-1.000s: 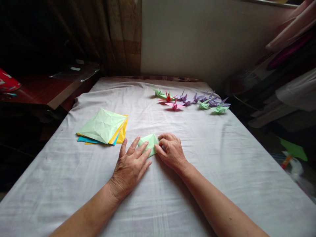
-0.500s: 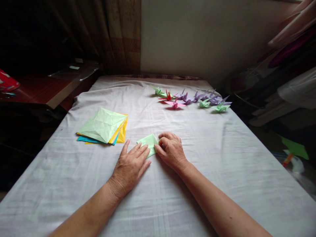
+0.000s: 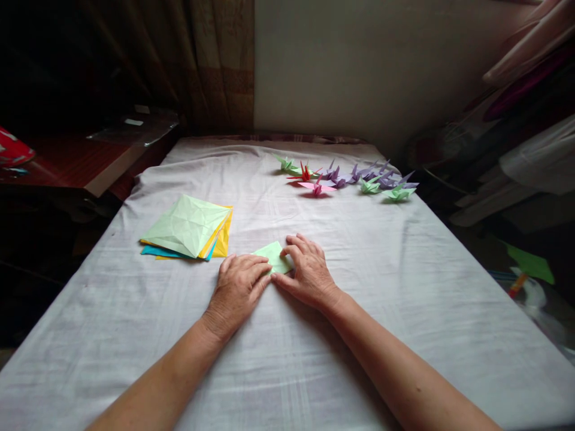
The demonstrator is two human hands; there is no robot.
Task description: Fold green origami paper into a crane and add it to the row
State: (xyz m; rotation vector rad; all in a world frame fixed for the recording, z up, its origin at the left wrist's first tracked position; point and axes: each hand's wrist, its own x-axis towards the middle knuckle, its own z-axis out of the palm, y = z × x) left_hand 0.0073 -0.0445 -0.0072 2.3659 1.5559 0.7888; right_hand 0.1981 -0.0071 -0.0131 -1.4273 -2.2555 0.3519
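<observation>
A folded piece of pale green origami paper (image 3: 275, 254) lies on the cloth between my hands. My left hand (image 3: 240, 287) covers its left part, fingers together and bent over it, thumb by its near edge. My right hand (image 3: 309, 269) grips the right part, with the thumb at the near edge and the bent index finger on top. Beyond my left hand rests a stack of creased square paper (image 3: 188, 226), light green over yellow and blue. How the near edge is folded is partly hidden by my fingers.
Several folded paper cranes stand at the far right of the cloth-covered table (image 3: 287, 359), among them a pink crane (image 3: 317, 188), a red crane (image 3: 305, 173) and a green crane (image 3: 399, 193). A wooden surface (image 3: 108, 167) with a clear plastic bag (image 3: 139, 129) adjoins at left.
My left hand has gone from flat, spread fingers to closed ones at the paper's near edge. My right thumb has moved left along that edge, and the paper shows a smaller outline.
</observation>
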